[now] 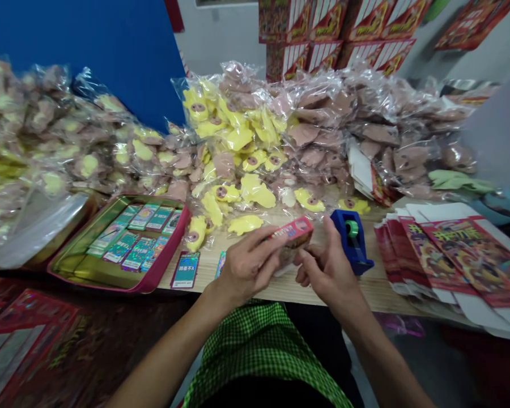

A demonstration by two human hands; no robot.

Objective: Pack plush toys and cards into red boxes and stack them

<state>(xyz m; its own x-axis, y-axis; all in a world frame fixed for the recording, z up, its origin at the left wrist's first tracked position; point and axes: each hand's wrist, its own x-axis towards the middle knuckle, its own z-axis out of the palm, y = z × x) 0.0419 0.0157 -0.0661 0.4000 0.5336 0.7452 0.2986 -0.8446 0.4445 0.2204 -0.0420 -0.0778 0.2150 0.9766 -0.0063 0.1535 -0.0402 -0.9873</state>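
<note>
Presently the person's left hand (249, 266) closes around a small pink-and-red printed carton (293, 233), held just above the wooden tabletop (280, 289). The right hand (329, 266) sits curled beside the carton's far end; its fingers are close to or touching the underside, but whether they bear any load cannot be told from this view.

Handling estimate: the carton is probably light and thin-walled, with a glossy face that may be slightly slippery. Its corners and long edges look like the firmest places to hold, since heavy pressure across the flat faces could dent it.

Surroundings: a blue tape dispenser (352, 241) with a green tape roll (352, 228) stands just right of the right hand. Beyond the hands, clear plastic bags (246, 130) of yellow and pink soft shapes are heaped along the table. To the left, a tray (144, 289) with a pink rim holds rows of printed cards (134, 246), and one card (185, 270) lies outside it on the table. To the right, red printed flat cartons (459, 260) lie stacked and overlapping.
</note>
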